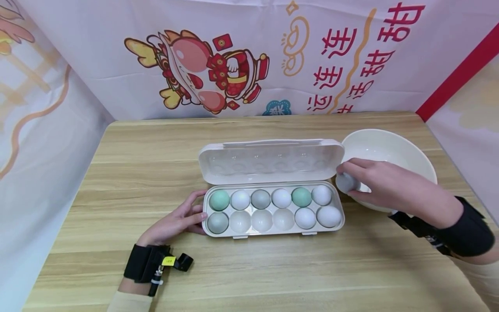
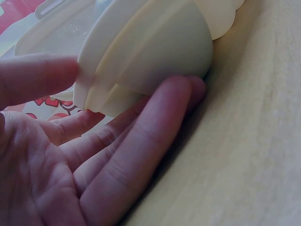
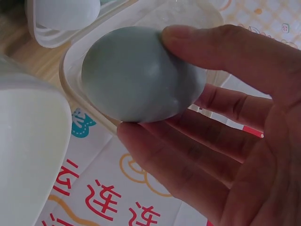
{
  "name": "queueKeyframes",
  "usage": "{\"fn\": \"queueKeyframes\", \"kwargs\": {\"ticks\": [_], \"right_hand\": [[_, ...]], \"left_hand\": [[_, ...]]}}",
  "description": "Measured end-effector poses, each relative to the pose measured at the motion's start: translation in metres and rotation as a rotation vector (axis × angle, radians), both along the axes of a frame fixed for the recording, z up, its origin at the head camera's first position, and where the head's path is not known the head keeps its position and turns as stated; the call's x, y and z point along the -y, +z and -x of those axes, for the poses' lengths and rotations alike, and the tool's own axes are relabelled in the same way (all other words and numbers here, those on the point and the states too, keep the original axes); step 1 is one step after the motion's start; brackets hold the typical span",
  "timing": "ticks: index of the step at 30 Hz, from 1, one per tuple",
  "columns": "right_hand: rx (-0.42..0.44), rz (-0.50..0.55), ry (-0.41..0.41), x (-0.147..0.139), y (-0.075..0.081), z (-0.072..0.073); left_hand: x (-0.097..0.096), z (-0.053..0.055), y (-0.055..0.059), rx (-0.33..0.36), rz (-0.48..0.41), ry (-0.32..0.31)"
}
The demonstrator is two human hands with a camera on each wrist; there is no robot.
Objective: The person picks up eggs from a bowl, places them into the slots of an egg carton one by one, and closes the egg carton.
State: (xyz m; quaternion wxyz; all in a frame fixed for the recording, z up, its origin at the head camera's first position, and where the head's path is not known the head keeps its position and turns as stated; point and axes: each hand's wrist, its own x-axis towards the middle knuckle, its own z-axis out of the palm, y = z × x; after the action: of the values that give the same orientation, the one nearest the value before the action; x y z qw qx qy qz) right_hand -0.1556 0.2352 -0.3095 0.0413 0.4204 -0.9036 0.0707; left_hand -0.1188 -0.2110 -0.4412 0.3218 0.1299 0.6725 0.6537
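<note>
A white egg box lies on the table with its lid raised at the back. White, grey and green eggs fill its back row. The front row has a grey egg at the left, three bare hollows in the middle, then two white eggs. My left hand holds the box's left end, thumb at the rim and fingers against the side below. Between thumb and fingers, my right hand grips a greyish egg just past the box's right end, in front of the bowl.
The large white bowl stands at the right, close beside the egg box; my right hand and forearm hide part of its inside. Bare wooden table extends left of and in front of the box. A printed cloth hangs along the back edge.
</note>
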Motion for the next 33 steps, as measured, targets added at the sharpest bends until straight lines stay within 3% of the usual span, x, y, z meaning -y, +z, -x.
{"fn": "queueKeyframes", "kwargs": {"ticks": [11, 20, 26, 33], "right_hand": [[0.002, -0.008, 0.038, 0.010, -0.008, -0.004], [0.111, 0.029, 0.065, 0.021, -0.014, -0.008], [0.088, 0.028, 0.101, 0.030, -0.019, -0.011], [0.068, 0.031, 0.195, 0.040, -0.024, -0.014]], "left_hand": [[0.000, 0.000, 0.001, 0.005, 0.009, 0.006], [-0.001, 0.000, 0.002, 0.002, 0.004, 0.006], [-0.001, 0.001, 0.002, -0.001, -0.006, 0.005], [-0.001, 0.001, 0.002, -0.003, 0.003, 0.004]]}}
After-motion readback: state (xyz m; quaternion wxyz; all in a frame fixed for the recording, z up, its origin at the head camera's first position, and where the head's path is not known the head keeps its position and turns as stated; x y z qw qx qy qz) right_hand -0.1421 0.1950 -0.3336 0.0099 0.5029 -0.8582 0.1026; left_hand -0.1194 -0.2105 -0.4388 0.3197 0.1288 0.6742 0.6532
